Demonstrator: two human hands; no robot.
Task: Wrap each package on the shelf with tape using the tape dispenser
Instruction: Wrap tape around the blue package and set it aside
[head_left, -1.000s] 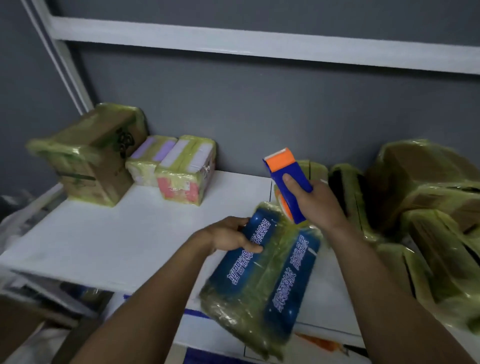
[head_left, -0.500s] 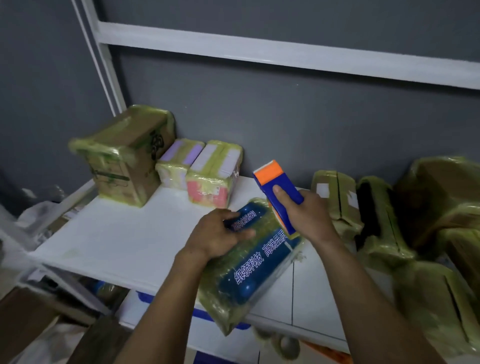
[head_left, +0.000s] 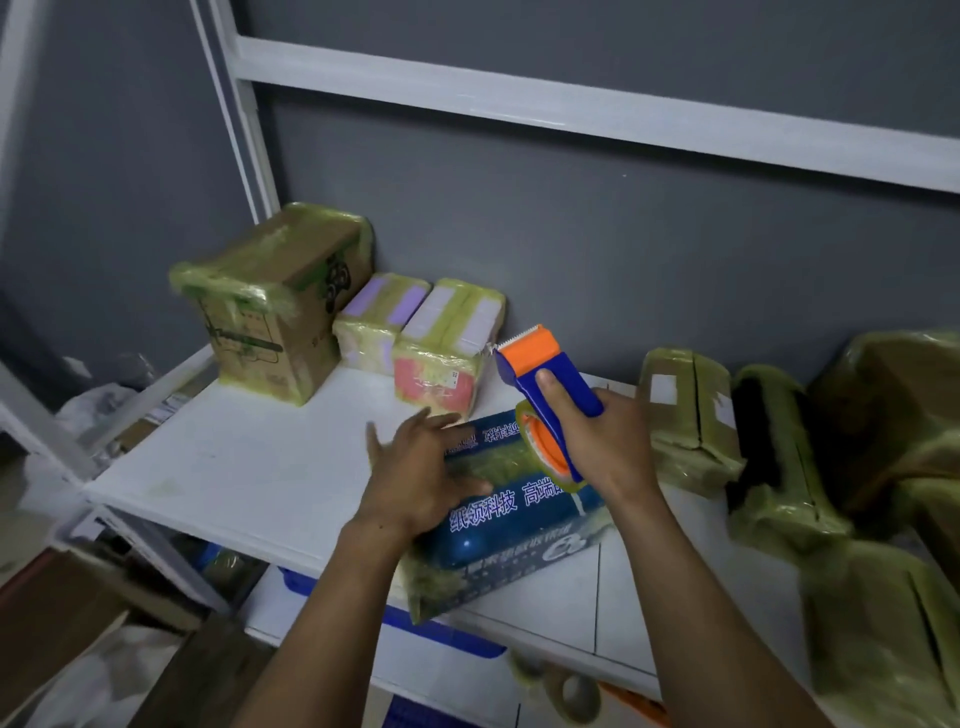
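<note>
The left hand (head_left: 415, 470) lies flat with its fingers spread on the left end of the blue package (head_left: 511, 530), holding nothing. The right hand (head_left: 602, 441) is wrapped round the blue and orange tape dispenser (head_left: 545, 379), thumb along its blue body, with the toothed orange end pointing up and away. The tape roll (head_left: 545, 454) in the dispenser sits on top of the package.

The package lies on the white shelf (head_left: 234, 467), mostly covered in yellowish tape, and its near corner reaches the front edge.

At the back left stand a taped cardboard box (head_left: 270, 312) and two small packs (head_left: 447, 353) side by side against the grey wall (head_left: 597, 234). More taped parcels (head_left: 685, 415) are crowded together on the right.
</note>
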